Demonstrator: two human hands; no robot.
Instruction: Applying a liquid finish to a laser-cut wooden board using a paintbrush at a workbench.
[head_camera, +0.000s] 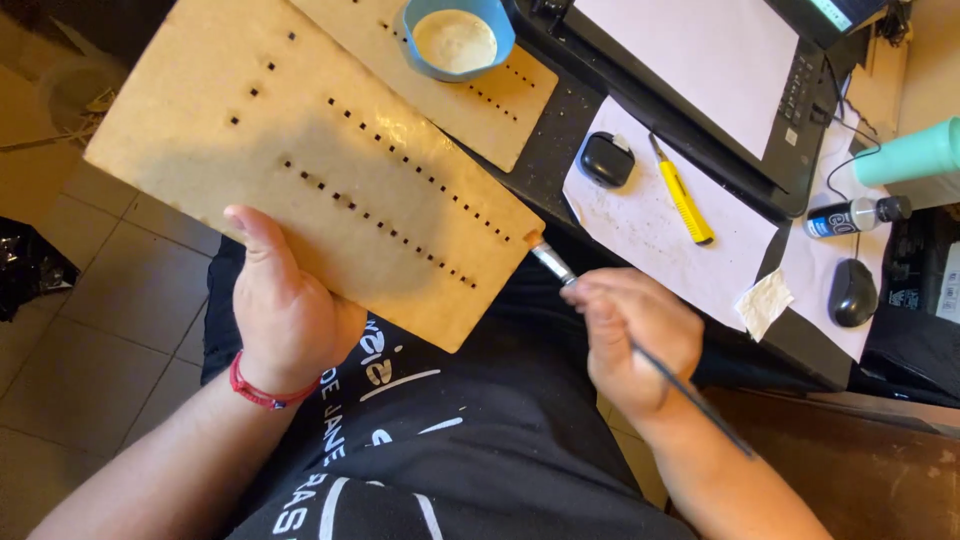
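My left hand (283, 305) grips the near edge of a flat brown fibreboard panel (300, 150) pierced with rows of small square holes, thumb on top. My right hand (632, 335) holds a thin dark-handled paintbrush (560, 270) whose bristle tip touches the panel's right corner. A red cord sits on my left wrist. A blue bowl (457, 38) of whitish glue rests on a second perforated panel (500, 100) on the desk behind.
On the dark desk lie white paper (650, 230), a yellow utility knife (682, 198), a small black case (606, 160), a black mouse (853, 292), a small bottle (855, 217), a teal cup (915, 152) and a black printer (700, 80). Tiled floor lies to the left.
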